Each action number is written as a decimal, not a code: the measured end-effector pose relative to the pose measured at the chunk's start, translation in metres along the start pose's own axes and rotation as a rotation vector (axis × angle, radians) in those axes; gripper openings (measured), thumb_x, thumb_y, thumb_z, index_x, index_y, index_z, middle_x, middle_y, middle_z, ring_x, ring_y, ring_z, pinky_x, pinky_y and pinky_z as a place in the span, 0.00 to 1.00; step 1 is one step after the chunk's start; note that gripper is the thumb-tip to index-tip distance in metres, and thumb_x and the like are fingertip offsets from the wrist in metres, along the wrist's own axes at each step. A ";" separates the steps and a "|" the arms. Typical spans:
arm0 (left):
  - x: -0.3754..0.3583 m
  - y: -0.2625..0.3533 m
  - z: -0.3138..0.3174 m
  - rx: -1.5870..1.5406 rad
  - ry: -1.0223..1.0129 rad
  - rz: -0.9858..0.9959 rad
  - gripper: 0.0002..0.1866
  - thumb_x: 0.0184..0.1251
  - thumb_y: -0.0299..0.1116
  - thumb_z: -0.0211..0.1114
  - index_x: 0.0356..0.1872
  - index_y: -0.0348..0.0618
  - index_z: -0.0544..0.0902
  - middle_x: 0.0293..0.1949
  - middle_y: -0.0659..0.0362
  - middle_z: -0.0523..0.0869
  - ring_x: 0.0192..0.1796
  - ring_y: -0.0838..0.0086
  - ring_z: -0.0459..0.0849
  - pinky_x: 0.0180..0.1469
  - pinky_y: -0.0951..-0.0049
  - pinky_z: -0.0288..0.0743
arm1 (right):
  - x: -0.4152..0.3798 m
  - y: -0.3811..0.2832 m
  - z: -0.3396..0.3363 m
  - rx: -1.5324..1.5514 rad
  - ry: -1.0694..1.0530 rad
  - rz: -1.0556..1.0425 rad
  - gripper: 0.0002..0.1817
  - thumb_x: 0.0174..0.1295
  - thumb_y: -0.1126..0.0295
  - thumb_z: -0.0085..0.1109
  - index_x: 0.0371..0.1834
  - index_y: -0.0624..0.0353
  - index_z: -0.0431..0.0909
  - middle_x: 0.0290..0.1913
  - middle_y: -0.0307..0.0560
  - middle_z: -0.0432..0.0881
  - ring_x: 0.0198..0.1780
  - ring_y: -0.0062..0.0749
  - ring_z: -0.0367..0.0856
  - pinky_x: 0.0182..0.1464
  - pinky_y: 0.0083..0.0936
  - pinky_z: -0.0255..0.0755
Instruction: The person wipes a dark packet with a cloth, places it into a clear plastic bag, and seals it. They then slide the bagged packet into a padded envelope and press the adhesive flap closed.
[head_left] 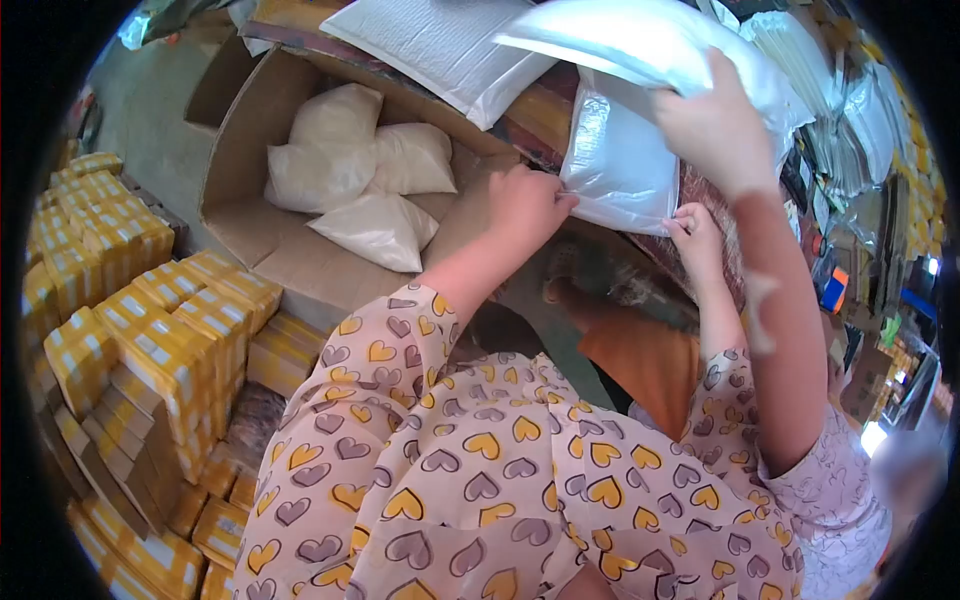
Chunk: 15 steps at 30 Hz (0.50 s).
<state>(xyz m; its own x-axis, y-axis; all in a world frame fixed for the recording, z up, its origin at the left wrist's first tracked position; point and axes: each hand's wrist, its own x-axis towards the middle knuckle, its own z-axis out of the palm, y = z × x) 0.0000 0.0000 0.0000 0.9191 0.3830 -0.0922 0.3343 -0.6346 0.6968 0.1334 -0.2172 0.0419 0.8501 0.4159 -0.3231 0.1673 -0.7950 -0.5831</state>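
A white padded mailer (pixel 622 165) lies in front of me, its near edge towards my body. My left hand (pixel 525 205) is closed, with thumb and finger pinching the mailer's near left corner. At the near right corner, my right hand (pixel 697 237) pinches the edge between finger and thumb. A co-worker's hand (pixel 722 135) reaches in from the right above the mailer, holding a larger shiny white mailer (pixel 640 40) that covers its far end. Left of my left hand, an open cardboard box (pixel 235 215) holds several clear bags of pale powder (pixel 335 145).
Stacks of yellow-taped parcels (pixel 150 340) fill the left side. Another white padded mailer (pixel 440 50) lies on the far surface. Bundles of white mailers (pixel 865 125) stand at the far right. The co-worker's arm (pixel 790 320) runs close beside my right arm.
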 end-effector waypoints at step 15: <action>-0.015 0.000 0.010 -0.376 0.087 -0.115 0.12 0.49 0.41 0.63 0.22 0.41 0.81 0.23 0.55 0.79 0.33 0.59 0.77 0.37 0.61 0.67 | -0.011 0.018 0.002 0.045 0.133 -0.334 0.12 0.46 0.75 0.63 0.35 0.61 0.72 0.40 0.44 0.70 0.48 0.30 0.69 0.51 0.23 0.63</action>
<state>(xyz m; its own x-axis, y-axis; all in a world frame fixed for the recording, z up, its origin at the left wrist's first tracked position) -0.0120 -0.0123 -0.0057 0.8538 0.5027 -0.1354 0.3193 -0.3003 0.8988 0.1256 -0.2352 0.0332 0.8105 0.5856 -0.0112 0.4270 -0.6039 -0.6731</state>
